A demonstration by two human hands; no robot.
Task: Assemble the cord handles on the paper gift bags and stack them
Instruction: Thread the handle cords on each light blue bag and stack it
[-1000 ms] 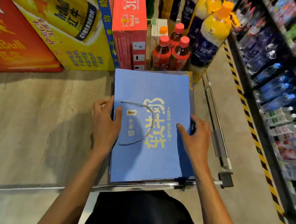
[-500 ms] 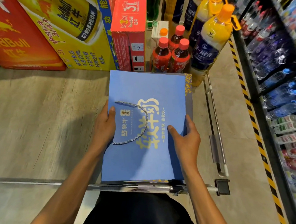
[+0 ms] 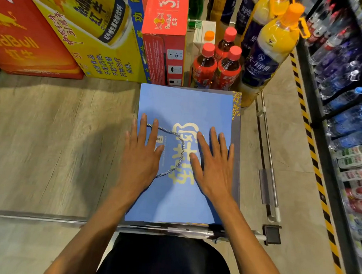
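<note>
A: Your hands?
B: Your left hand (image 3: 141, 155) and right hand (image 3: 214, 165) both flat, fingers spread, pressing the blue gift bag (image 3: 184, 103); cord handle (image 3: 180, 155) loops between them.
A: Bag's place?
B: Flat atop the stack (image 3: 235, 160); red-capped bottles (image 3: 217, 65) beyond.

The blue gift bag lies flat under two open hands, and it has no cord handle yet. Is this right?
No. The head view shows a cord handle on the blue gift bag, looping between the left hand and the right hand. The rest is right.
</note>
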